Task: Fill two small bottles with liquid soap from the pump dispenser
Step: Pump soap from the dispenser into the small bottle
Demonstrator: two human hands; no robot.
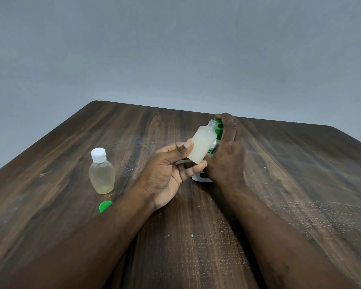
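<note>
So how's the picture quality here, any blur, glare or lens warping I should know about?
Head view: soft, even light, faint shadows; no harsh glare on the table, whose edges splay from the wide lens; the capped bottle, the open bottle in the left hand and the right hand on the pump dispenser look fairly sharp.

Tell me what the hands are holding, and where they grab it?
The left hand pinches the uncapped small bottle by its lower end. The right hand grips the pump dispenser, curled over its green top.
</note>
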